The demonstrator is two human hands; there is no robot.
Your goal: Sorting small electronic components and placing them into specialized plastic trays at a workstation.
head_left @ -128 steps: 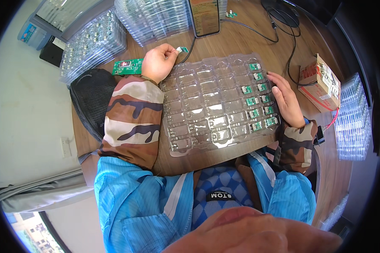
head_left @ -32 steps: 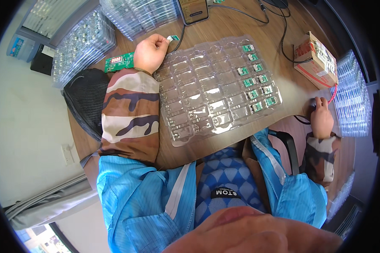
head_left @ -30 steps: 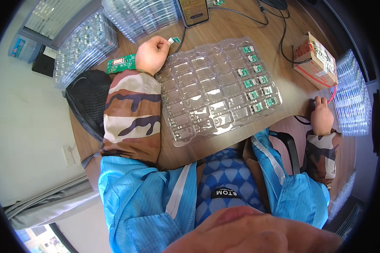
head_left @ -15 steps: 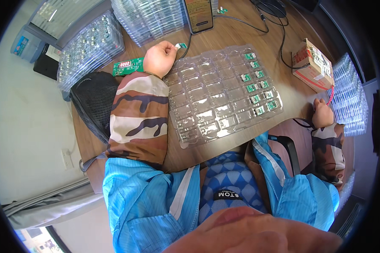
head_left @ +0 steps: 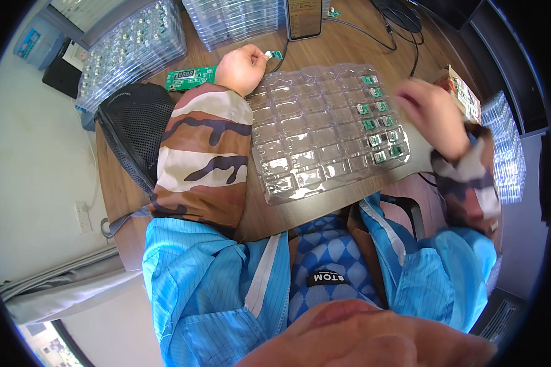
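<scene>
My left hand [head_left: 242, 68] is closed at the far left corner of the clear plastic tray, pinching a small green circuit board [head_left: 275, 55] with a white part on it. Beside that wrist lies a larger green board [head_left: 193, 78] with a digit display. The compartmented tray [head_left: 300, 116] lies flat on the table, small green boards [head_left: 370, 124] seated in its right-hand columns. Over the tray's right side hangs my right hand [head_left: 433, 116], raised, its fingers curled together and slightly blurred. Anything between those fingertips is hidden.
Stacks of clear trays stand at the back left [head_left: 131, 52], the back middle [head_left: 232, 21] and the far right [head_left: 505, 147]. A phone [head_left: 304, 19] is propped at the back, near black cables [head_left: 364, 37]. A cardboard box [head_left: 465, 92] sits behind my right hand; a black mesh bag [head_left: 134, 131] is at left.
My right hand has risen from beside the cardboard box and moved left toward the tray. My left hand keeps its pinch on the small board. The larger board's display has gone from red to unlit.
</scene>
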